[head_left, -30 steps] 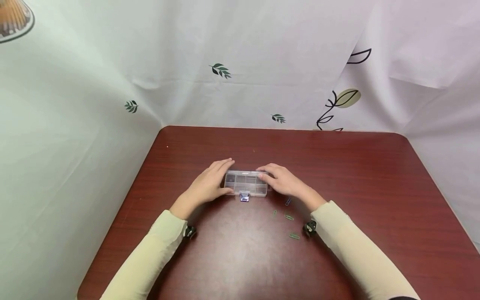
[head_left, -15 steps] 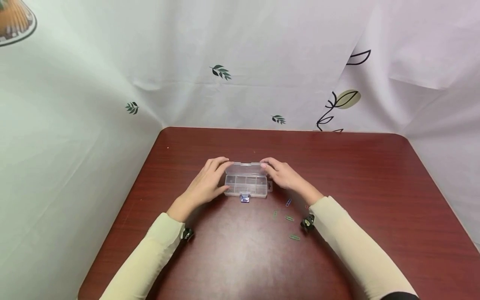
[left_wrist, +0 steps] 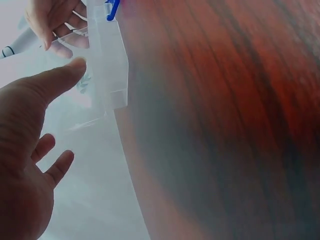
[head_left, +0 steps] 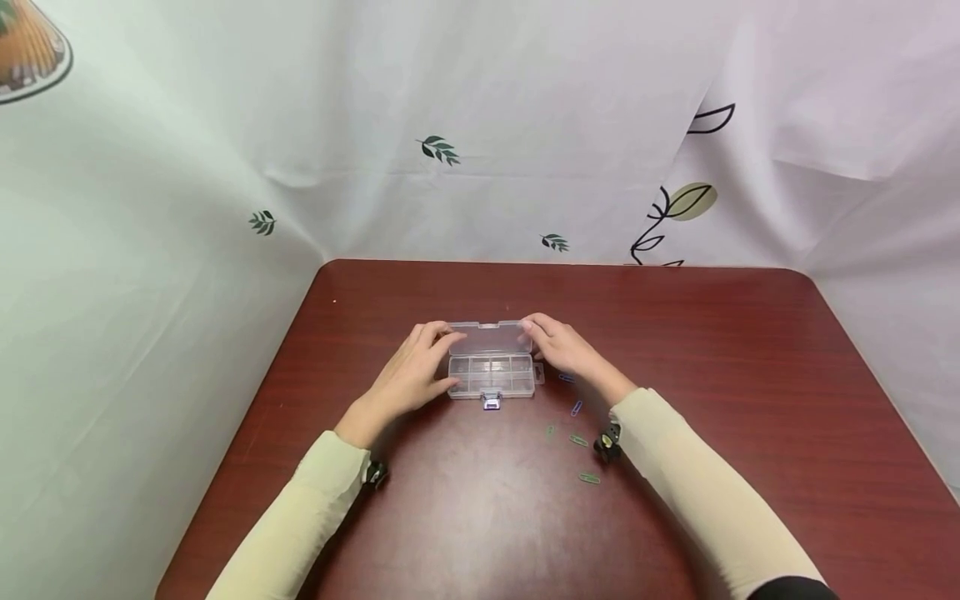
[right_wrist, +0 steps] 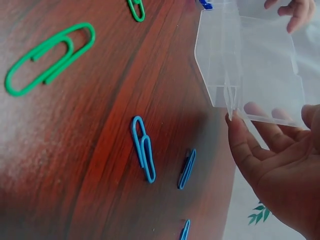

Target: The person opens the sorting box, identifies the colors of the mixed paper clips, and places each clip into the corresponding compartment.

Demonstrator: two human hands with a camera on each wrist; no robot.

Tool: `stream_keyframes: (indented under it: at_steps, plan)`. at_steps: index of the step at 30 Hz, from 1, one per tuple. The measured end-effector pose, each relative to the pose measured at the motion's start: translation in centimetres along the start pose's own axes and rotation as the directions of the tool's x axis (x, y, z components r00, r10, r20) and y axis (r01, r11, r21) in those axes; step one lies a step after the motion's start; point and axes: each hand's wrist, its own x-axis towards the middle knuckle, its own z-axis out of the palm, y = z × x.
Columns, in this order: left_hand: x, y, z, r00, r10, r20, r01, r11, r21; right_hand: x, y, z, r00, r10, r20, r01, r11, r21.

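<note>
Two hands are working at a small clear plastic compartment box sitting mid-bench: the left hand and the right hand are each pinching an end of its raised transparent lid, so each grip is closing lightly on the lid's edge. The head view is showing the box's divided cells and a little blue latch at its near side. The right wrist view is showing what the head view only hints at: blue paper clips lying on the wood beside the box, green paper clips lying farther off, and fingers curling under the lid's corner. The left wrist view is giving the thumb pressing against the lid's end, with much of the rest blurred. The dark red wooden bench is carrying everything; behind it a pale cloth backdrop printed with small green leaves is hanging.
</note>
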Motion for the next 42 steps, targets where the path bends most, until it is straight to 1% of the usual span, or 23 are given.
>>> stream_keyframes:
  at_steps: [4,9,11,14,20,26,31,35,39,42]
  plan:
    - [0.0,-0.1,0.2,0.998,-0.017,0.066,0.017,1.0,-0.002,0.4,-0.1,0.0,0.999,0.039,-0.008,-0.039,0.998,0.042]
    - [0.1,-0.1,0.4,0.987,-0.045,0.153,0.048,0.999,-0.01,0.6,-0.2,0.0,0.996,0.088,0.001,-0.087,0.992,0.096]
    - [0.1,-0.1,0.4,0.982,-0.052,0.18,0.054,0.998,-0.01,0.7,-0.2,0.0,0.995,0.103,0.006,-0.103,0.988,0.115]
    - [0.1,-0.2,0.4,0.977,-0.054,0.205,0.056,0.998,-0.005,0.8,-0.1,0.1,0.991,0.133,0.011,-0.133,0.982,0.138]
    - [-0.1,-0.1,0.4,0.973,-0.045,0.226,0.048,0.999,-0.008,1.4,0.2,0.1,0.979,0.202,0.008,-0.201,0.967,0.156]
    - [-0.2,-0.1,0.5,0.971,-0.046,0.236,0.046,0.999,0.003,1.9,0.3,-0.1,0.963,0.268,-0.008,-0.264,0.955,0.134]
    - [-0.2,0.0,0.3,0.96,-0.06,0.272,0.057,0.998,0.017,1.8,0.1,-0.8,0.947,0.319,-0.043,-0.313,0.944,0.103]
    - [-0.2,0.2,0.2,0.956,-0.071,0.284,0.07,0.997,0.013,1.3,0.1,-1.7,0.944,0.323,-0.068,-0.318,0.945,0.082]
    - [-0.2,0.2,0.2,0.962,-0.057,0.269,0.056,0.998,0.009,0.7,0.6,-2.9,0.954,0.292,-0.075,-0.291,0.956,0.029]
    - [-0.2,0.2,0.2,0.961,-0.048,0.271,0.046,0.999,0.013,0.1,1.0,-4.0,0.962,0.266,-0.065,-0.267,0.964,-0.001]
